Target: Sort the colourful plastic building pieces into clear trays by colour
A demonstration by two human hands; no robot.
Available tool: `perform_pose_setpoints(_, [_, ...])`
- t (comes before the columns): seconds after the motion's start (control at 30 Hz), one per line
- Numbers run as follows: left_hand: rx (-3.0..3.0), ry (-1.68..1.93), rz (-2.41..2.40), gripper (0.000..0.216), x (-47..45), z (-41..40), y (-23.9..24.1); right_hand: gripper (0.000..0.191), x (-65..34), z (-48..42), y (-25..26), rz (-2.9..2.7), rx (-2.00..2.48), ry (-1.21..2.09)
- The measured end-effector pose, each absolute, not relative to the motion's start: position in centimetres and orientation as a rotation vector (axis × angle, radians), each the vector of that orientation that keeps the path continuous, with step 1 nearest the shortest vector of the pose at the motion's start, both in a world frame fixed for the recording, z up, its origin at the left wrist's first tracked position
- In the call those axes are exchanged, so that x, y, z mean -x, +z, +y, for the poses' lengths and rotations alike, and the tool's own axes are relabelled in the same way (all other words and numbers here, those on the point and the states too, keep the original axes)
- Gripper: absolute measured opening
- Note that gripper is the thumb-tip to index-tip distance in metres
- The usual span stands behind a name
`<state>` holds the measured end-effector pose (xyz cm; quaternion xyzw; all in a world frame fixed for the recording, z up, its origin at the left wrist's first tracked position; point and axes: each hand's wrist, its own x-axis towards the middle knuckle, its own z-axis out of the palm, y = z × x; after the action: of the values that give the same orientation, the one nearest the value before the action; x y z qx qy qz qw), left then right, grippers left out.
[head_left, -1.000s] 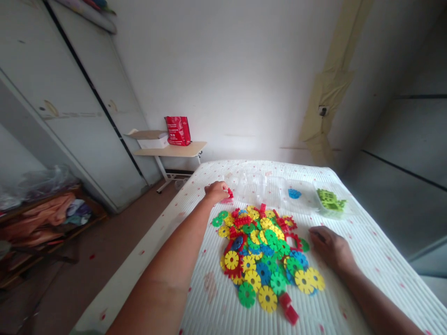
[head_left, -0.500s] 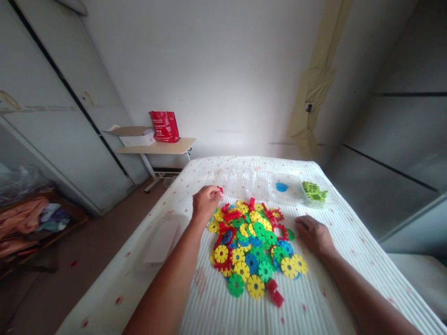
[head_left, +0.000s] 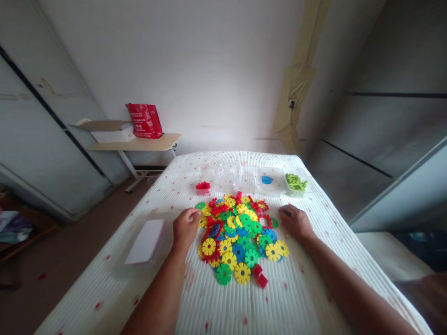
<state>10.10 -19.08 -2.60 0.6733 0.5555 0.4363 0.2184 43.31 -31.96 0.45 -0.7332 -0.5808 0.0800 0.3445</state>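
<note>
Head view: red, yellow, green and blue notched plastic pieces (head_left: pixel 240 237), heaped on a white ribbed fabric cover (head_left: pixel 296 298). Flanking them: your left hand (head_left: pixel 186 228), your right hand (head_left: pixel 296 222), fingers curled, grip indeterminable. Risk: a sideways knock could scatter them.

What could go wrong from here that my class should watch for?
First, the flat, notched yellow, green and blue plastic discs overlap in a heap with red plastic pieces; the left hand beside its left edge might scatter several while lifting one. Second, the see-through plastic containers barely stand out against the white, red-dotted ribbed cloth, so one could be bumped. Third, the blocky red plastic shape at the heap's near edge might be brushed by a forearm.
</note>
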Motion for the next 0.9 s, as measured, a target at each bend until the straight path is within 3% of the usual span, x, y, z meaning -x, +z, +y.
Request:
perform_pose_setpoints(0.17, [-1.747,1.184,1.535,0.028,-9.8,-18.4,-3.4,0.03,-43.4,-34.2,2.8,-1.544,1.633,0.901])
perform_pose_setpoints(0.23, [-1.725,1.182,1.526,0.029,-9.8,-18.3,-3.6,0.031,-43.2,-35.7,3.1,-1.644,1.56,1.026])
perform_pose_setpoints(0.53, [-1.752,1.177,1.549,0.029,-10.0,-18.4,-3.6,0.027,-40.7,-38.0,1.9,-2.036,1.733,0.587])
perform_pose_setpoints(0.9, [-1.761,1.176,1.536,0.027,-9.9,-18.2,-3.9,0.022,-41.4,-37.9,2.2,-1.989,1.932,0.612])
